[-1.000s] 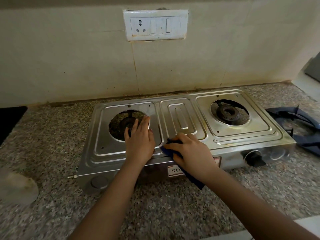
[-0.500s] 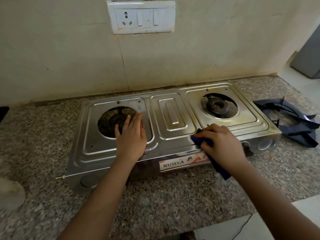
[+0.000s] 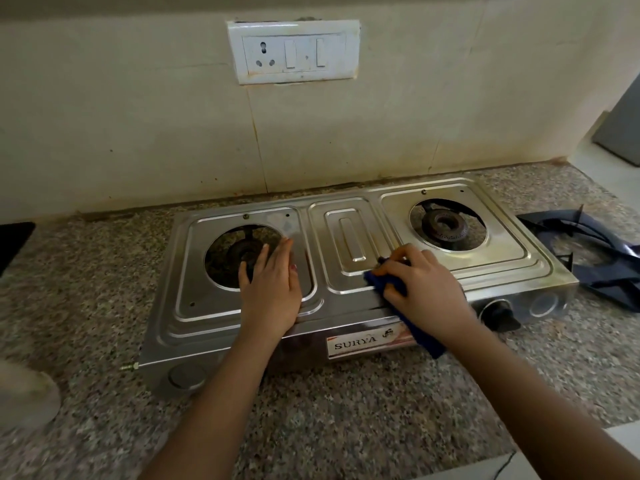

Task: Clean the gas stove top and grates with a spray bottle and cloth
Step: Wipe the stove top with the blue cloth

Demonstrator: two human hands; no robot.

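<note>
A steel two-burner gas stove (image 3: pixel 349 237) stands on the granite counter, both burners bare without grates. My left hand (image 3: pixel 272 289) lies flat with straight fingers on the stove top, partly over the left burner opening (image 3: pixel 228 258). My right hand (image 3: pixel 426 289) grips a dark blue cloth (image 3: pixel 384 280) and presses it on the stove's front middle, between the centre panel and the right burner (image 3: pixel 445 225); the cloth's tail hangs over the front face. Dark grates (image 3: pixel 595 251) lie stacked on the counter to the right of the stove. No spray bottle is clearly seen.
A black knob (image 3: pixel 498 311) sticks out at the stove's front right. A switchboard (image 3: pixel 294 51) is on the wall above. A blurred pale object (image 3: pixel 24 393) sits at the left counter edge, a black item (image 3: pixel 14 242) at far left. The counter's front edge runs at lower right.
My right hand with the cloth slid right along the stove's front, then came back left toward the middle. My left hand has stayed flat by the left burner.
</note>
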